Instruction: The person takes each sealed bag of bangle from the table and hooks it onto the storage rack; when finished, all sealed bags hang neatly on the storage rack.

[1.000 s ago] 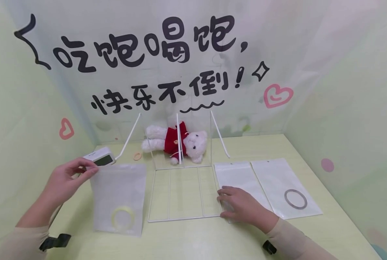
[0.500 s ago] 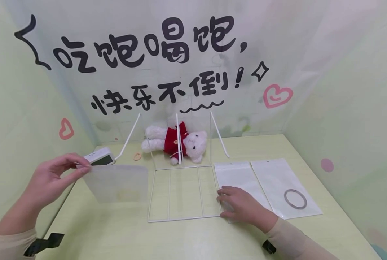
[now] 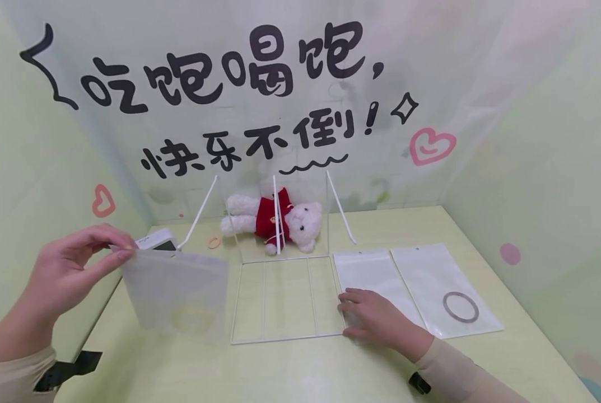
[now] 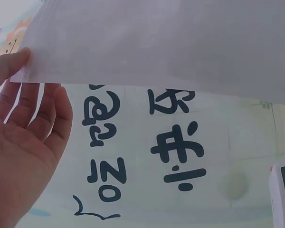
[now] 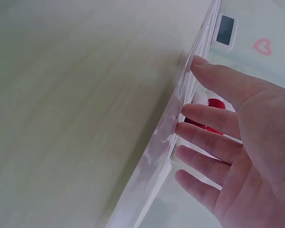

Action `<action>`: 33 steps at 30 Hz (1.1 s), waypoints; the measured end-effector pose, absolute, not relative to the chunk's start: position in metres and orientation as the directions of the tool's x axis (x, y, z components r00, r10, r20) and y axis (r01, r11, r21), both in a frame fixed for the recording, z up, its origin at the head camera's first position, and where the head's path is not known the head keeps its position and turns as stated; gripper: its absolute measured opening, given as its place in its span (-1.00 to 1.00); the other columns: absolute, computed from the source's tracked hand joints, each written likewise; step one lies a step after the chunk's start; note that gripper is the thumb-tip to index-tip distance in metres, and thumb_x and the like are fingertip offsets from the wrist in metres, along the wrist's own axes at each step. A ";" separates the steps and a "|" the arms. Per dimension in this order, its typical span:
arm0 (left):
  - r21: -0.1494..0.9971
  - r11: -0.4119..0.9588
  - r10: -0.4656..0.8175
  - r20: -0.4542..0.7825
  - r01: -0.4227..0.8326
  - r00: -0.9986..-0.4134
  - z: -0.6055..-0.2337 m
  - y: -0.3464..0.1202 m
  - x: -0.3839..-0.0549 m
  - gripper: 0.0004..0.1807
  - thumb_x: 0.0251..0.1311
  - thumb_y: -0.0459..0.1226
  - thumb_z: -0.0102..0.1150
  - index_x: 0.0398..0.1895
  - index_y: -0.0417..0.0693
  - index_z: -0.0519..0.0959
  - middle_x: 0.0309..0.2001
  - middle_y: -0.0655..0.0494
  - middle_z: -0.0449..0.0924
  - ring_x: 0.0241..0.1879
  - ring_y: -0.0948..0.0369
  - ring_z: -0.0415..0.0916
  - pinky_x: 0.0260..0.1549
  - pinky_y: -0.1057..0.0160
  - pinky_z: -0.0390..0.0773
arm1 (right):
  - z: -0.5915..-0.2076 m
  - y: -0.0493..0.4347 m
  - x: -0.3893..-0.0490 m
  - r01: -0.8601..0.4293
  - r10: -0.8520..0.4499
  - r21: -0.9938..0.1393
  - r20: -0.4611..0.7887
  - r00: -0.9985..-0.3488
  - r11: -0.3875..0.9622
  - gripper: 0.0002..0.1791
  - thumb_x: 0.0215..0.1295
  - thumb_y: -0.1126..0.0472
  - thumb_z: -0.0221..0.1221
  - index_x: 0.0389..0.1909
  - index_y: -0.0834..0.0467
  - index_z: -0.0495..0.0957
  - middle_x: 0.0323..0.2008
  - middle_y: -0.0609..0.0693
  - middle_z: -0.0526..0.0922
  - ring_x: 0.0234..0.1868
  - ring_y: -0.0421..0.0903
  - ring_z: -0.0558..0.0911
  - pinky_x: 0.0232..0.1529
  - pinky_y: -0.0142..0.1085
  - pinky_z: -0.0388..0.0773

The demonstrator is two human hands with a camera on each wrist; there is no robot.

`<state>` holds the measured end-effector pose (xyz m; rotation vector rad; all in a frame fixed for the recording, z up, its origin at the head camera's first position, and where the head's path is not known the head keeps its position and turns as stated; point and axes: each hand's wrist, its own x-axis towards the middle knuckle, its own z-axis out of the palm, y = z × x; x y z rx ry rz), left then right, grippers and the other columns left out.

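Observation:
My left hand (image 3: 73, 268) pinches the top left corner of a frosted plastic bag (image 3: 174, 280) between thumb and fingers. Lifted off the table, the bag shows a blurred pale yellow ring (image 3: 176, 320) through its lower part. In the left wrist view the bag (image 4: 156, 42) spans the top, its edge under my thumb. My right hand (image 3: 381, 322) rests with fingertips on a second flat bag (image 3: 363, 268), at the right side of a white wire rack (image 3: 287, 339); the right wrist view shows the fingers (image 5: 204, 137) relaxed. A third bag (image 3: 426, 268) bears a grey ring (image 3: 445, 307).
A white plush bear (image 3: 300, 221) in red lies behind the rack's clear panel. White rods slant up from the rack's back. A white device with a dark screen (image 3: 154, 239) stands behind my left hand. One small orange ring (image 3: 210, 244) lies near it.
My left hand has moved left and toward me with the bag, whose lower end swung up and then dropped partway. My right hand has stayed in place.

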<state>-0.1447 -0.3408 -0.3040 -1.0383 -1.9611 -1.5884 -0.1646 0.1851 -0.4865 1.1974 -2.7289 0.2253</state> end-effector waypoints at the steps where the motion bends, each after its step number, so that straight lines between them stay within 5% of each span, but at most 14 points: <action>1: 0.645 0.061 0.291 0.719 0.762 -0.632 -0.302 -0.340 -0.144 -0.75 -0.01 -0.86 0.15 -0.24 -0.65 0.56 -0.20 -0.12 0.72 -0.09 0.15 0.64 0.07 0.42 0.59 | -0.486 0.185 -0.164 -0.739 -0.716 -0.076 0.200 -0.669 0.669 -0.48 0.13 -0.06 0.47 0.02 0.17 0.70 0.19 0.12 0.69 0.27 0.14 0.62 0.27 0.02 0.61; 15: 0.629 0.123 0.286 0.719 0.768 -0.634 -0.291 -0.329 -0.153 -0.73 -0.03 -0.84 0.18 -0.22 -0.62 0.58 -0.22 -0.09 0.73 -0.12 0.18 0.65 0.09 0.44 0.61 | -0.486 0.184 -0.161 -0.738 -0.714 -0.064 0.208 -0.668 0.672 -0.49 0.13 -0.06 0.47 0.02 0.16 0.71 0.18 0.11 0.69 0.27 0.14 0.62 0.25 0.02 0.62; 28: 0.651 0.213 0.203 0.700 0.729 -0.685 -0.302 -0.320 -0.169 -0.72 -0.02 -0.85 0.15 -0.24 -0.56 0.61 -0.25 0.05 0.73 -0.18 0.25 0.64 -0.01 0.52 0.63 | -0.490 0.185 -0.163 -0.728 -0.707 -0.061 0.199 -0.679 0.683 -0.50 0.15 -0.07 0.45 0.02 0.15 0.70 0.19 0.09 0.69 0.29 0.13 0.61 0.27 0.02 0.61; 33: 0.656 0.350 0.156 0.663 0.668 -0.732 -0.303 -0.317 -0.172 -0.77 0.06 -0.76 0.24 -0.22 -0.49 0.62 -0.25 0.14 0.74 -0.17 0.28 0.64 -0.06 0.53 0.63 | -0.490 0.185 -0.162 -0.732 -0.708 -0.065 0.208 -0.675 0.679 -0.50 0.14 -0.06 0.46 0.02 0.16 0.70 0.18 0.09 0.69 0.28 0.14 0.61 0.26 0.02 0.61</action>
